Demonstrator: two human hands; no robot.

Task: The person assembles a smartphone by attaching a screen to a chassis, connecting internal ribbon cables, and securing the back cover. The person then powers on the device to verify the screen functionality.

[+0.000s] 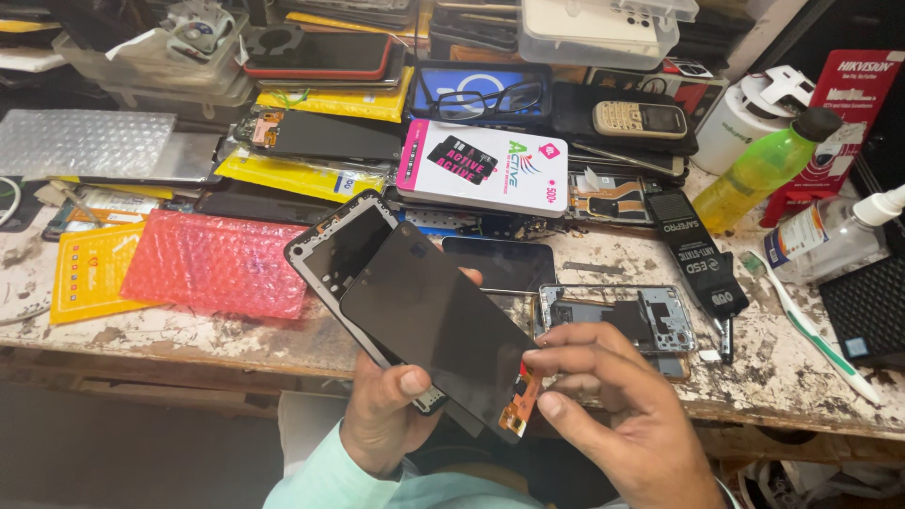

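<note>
Display panel (434, 325): dark, glossy, held above the near edge of the bench (603, 254); long axis diagonal, upper-left to lower-right; orange flex cable (520, 405) hanging off the lower-right end.
Phone frame (344, 247): black, directly behind the panel, same diagonal axis, upper-left end jutting past the panel; empty inside, bare mid-plate showing.
Left hand (382, 419): rising from below, pale green sleeve at the wrist; grip closed around the lower part of frame and panel, thumb lying across the front, one fingertip visible past the panel's right edge.
Right hand (617, 410): coming in from lower right, palm turned down, fingers curled; grip pinching the panel's lower-right corner just above the flex cable.
Open phone body (617, 322): flat on the bench right of the panel, internals exposed.
Clear plastic box (599, 30): top of view, white phone case inside.
Green bottle (762, 170): lying tilted at right, dark cap up-right.
Red bubble pouch (217, 264): flat at left.
</note>
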